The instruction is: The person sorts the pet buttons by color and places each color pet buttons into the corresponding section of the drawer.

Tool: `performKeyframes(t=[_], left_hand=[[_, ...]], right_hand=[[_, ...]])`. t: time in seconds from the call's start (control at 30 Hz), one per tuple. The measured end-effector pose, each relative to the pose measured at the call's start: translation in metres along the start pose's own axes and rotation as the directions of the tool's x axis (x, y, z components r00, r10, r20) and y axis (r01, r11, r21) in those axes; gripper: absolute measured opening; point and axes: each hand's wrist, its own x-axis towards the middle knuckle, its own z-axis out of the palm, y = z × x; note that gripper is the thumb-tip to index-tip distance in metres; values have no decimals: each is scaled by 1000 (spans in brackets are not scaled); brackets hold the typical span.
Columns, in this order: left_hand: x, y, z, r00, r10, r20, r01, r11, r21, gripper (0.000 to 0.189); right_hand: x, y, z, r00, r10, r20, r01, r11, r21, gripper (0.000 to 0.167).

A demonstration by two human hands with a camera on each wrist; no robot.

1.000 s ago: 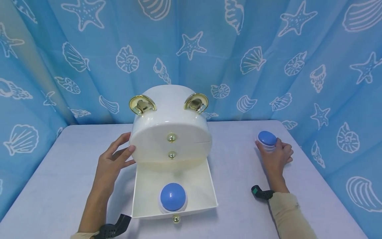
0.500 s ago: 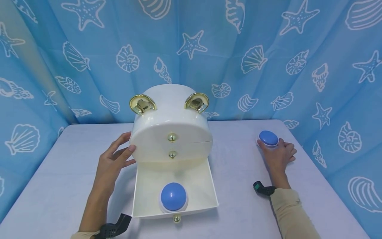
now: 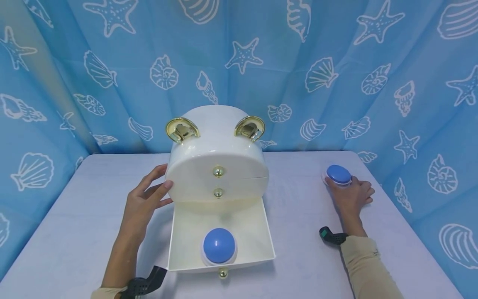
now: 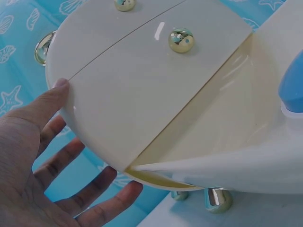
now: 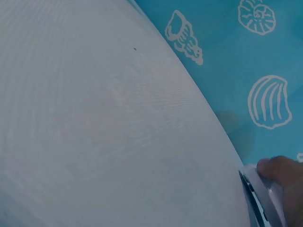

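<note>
A glossy white cabinet (image 3: 220,143) with a rounded top and gold ears stands near the middle. Its bottom drawer (image 3: 185,249) is pulled out and holds a blue-domed push button (image 3: 219,245) on a white base. My left hand (image 3: 142,203) rests against the cabinet's left side. In the left wrist view the thumb touches the front edge near a drawer seam, with the other fingers spread along the side. Far to the right, my right hand (image 3: 350,199) grips a second blue-domed push button (image 3: 338,173) by its white rim, at the table. Only the thumb (image 5: 281,171) and a white edge show in the right wrist view.
The table (image 3: 295,216) has a pale cloth, and its right edge runs close beside the right hand. A blue curtain (image 3: 276,79) with white shells and starfish hangs behind and on both sides. Gold knobs (image 4: 182,40) stick out from the drawer fronts.
The head view has shifted slightly, moving everything a little to the right in the picture. Both hands stay at their places, the left at the cabinet and the right on the push button.
</note>
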Motion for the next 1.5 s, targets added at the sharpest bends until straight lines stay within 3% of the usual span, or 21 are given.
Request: performKeyframes(t=[0.3, 0.73, 1.27, 1.5], left_hand=[[0, -2, -2, 1000, 3, -13, -3, 1000, 27, 62], [-1, -1, 0, 1000, -4, 3, 4, 1000, 13, 62], [0, 0, -1, 1000, 2, 13, -2, 1000, 10, 63], [2, -1, -1, 1000, 13, 5, -13, 1000, 8, 62]], right_hand=[[-21, -6, -4, 999, -19, -30, 23, 991, 129, 98], [-69, -23, -8, 995, -99, 30, 95, 987, 133, 95], [-142, -37, -13, 942, -325, -79, 335, 913, 233, 78], [-172, -52, -23, 922, -378, -85, 387, 891, 236, 76]])
